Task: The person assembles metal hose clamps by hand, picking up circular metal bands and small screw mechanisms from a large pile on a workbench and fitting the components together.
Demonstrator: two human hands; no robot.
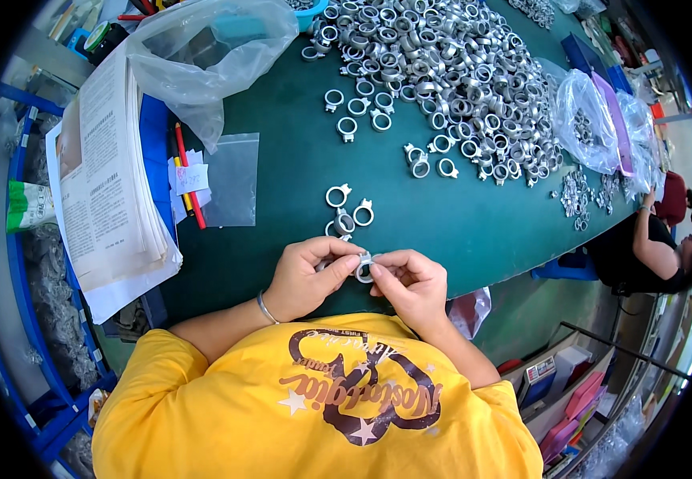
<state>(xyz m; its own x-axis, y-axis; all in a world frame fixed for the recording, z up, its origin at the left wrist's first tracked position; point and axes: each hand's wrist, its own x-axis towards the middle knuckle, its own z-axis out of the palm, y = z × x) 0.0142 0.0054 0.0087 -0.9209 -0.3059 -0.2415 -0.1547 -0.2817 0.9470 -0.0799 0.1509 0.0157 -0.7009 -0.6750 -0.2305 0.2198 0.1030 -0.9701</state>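
Note:
Between my two hands is a small silver metal ring clamp [364,272], held at the table's near edge. My left hand [308,275] pinches its lugged upper side with thumb and forefinger. From the other side, my right hand [412,286] grips the ring's rim with closed fingers. Just beyond my left hand lie several loose ring clamps [363,212] of the same kind, one partly hidden by that hand. Farther off, a large heap of these clamps [458,76] spreads over the green table [282,176], with some scattered along its near side.
On the left a stack of printed papers [106,184] stands beside red and yellow pens [189,176] and a flat clear bag [233,180]. A large plastic bag [210,60] lies behind them. Small metal parts [576,195] sit at right, near a seated person [641,247].

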